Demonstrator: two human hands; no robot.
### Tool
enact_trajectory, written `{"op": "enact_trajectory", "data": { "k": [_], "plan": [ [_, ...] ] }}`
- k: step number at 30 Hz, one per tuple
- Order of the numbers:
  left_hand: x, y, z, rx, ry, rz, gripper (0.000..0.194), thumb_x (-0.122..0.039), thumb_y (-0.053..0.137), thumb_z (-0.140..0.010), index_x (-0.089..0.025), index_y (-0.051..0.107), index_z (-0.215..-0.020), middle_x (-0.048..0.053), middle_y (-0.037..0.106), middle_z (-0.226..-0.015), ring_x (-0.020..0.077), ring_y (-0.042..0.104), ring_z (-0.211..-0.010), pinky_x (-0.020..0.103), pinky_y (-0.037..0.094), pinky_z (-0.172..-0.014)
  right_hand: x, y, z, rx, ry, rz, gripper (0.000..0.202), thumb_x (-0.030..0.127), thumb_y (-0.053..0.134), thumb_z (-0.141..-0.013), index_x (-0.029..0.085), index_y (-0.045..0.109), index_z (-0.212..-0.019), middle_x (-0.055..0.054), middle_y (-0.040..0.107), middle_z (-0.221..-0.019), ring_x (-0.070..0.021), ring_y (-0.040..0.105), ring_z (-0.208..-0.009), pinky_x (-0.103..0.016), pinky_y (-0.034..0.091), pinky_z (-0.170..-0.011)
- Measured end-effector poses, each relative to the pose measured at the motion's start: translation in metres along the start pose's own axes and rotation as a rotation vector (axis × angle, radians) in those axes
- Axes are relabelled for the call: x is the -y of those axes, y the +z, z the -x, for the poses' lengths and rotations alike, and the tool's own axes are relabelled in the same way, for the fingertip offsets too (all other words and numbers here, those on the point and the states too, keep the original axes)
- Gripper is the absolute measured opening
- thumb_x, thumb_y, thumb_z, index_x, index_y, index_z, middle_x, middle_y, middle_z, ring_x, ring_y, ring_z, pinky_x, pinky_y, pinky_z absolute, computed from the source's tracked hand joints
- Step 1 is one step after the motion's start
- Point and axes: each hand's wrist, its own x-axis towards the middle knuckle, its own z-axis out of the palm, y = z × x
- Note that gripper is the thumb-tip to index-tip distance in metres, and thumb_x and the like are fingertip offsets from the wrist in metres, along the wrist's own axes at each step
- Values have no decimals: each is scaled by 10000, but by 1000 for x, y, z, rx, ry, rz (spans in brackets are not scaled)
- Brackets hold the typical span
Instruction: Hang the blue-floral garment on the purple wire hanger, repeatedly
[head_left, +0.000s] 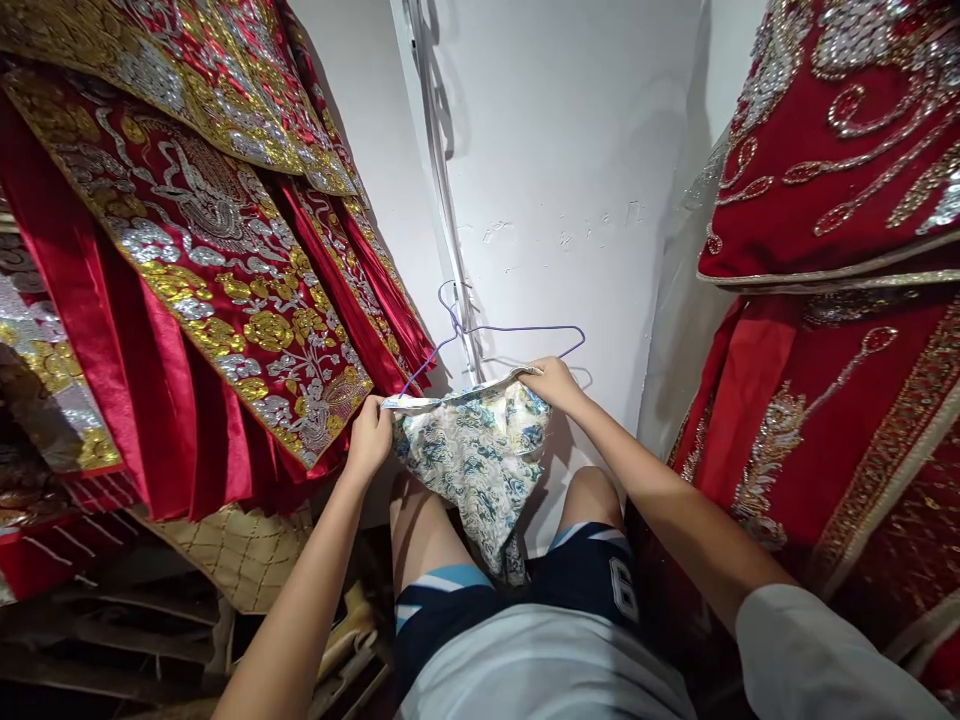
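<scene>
Between my two hands stretches a floral garment (pixel 476 460), white with blue and yellow patterning. Its upper edge is a pale band, pulled nearly straight, while the cloth below narrows to a point between my knees. My left hand (pixel 370 438) is closed on the band's left end. At the right end, slightly higher, my right hand (pixel 553 384) pinches the same band. A purple wire hanger (pixel 517 328) rises behind the garment, with its lower part hidden by cloth and hands. Whether its hook touches the pole behind, I cannot tell.
Red costumes with gold and silver sequins (pixel 247 290) hang close on the left. Another beaded red garment (pixel 832 210) hangs on the right. Ahead, a metal pole (pixel 442 180) runs along the white wall (pixel 562 130). Lower left are wooden slats (pixel 120 635).
</scene>
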Motion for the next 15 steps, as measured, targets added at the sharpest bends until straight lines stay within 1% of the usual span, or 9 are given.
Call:
{"op": "enact_trajectory", "data": {
  "k": [3,5,7,8,10,11,12,13,15],
  "plan": [
    [-12,8,-15,-66,77,151,236,-320,425,-873,-195,575,-1006,45,662,-876,203,604,-831,290,433,-774,4,3,8,62,7,-61,216,300,561,-688,177,550,-511,37,401,-477,-120,377,-522,-253,264,-525],
    [-20,11,-28,-29,147,204,310,-252,426,-840,-184,608,-1082,46,676,-904,190,607,-826,282,443,-783,4,7,17,88,-13,-104,192,299,551,-696,171,600,-562,23,481,-524,-130,425,-540,-250,297,-535],
    [-23,12,-39,60,150,186,370,-212,415,-796,-169,658,-1072,45,680,-876,180,587,-753,278,446,-739,2,6,25,31,-54,-130,187,274,557,-697,165,700,-752,10,567,-596,-147,486,-577,-250,346,-563],
    [-24,11,-44,105,140,171,380,-211,413,-783,-162,679,-1050,46,680,-862,178,578,-729,278,443,-718,0,3,26,-34,-75,-138,282,251,570,-689,164,721,-910,8,593,-626,-156,513,-597,-251,370,-582],
    [-23,6,-48,169,142,175,383,-237,414,-784,-151,694,-1031,55,689,-873,189,589,-763,282,445,-730,-4,-6,23,-190,-97,-129,591,207,610,-662,156,623,-1250,8,625,-668,-172,554,-636,-259,411,-627],
    [-23,3,-49,187,164,178,377,-259,421,-793,-150,695,-1028,60,695,-900,201,600,-816,288,448,-761,-7,-12,19,-248,-93,-107,720,201,637,-650,144,539,-1361,6,633,-680,-179,567,-650,-265,423,-644],
    [-23,0,-49,199,189,175,370,-281,429,-801,-153,695,-1023,63,697,-922,212,605,-863,295,447,-793,-9,-19,13,-272,-80,-79,796,211,668,-639,127,489,-1410,1,639,-688,-185,573,-658,-272,431,-653],
    [-23,-3,-49,207,204,162,361,-299,434,-809,-159,695,-1016,61,697,-923,218,605,-880,303,445,-812,-11,-25,7,-266,-62,-49,808,233,700,-628,110,502,-1402,-9,644,-692,-189,574,-660,-280,433,-652],
    [-26,-9,-49,185,215,107,329,-320,442,-816,-175,694,-969,56,683,-885,222,598,-857,318,443,-822,-12,-40,-5,-204,-29,-1,645,303,749,-615,93,660,-1219,-28,645,-677,-187,563,-651,-282,421,-621]
  ]
}}
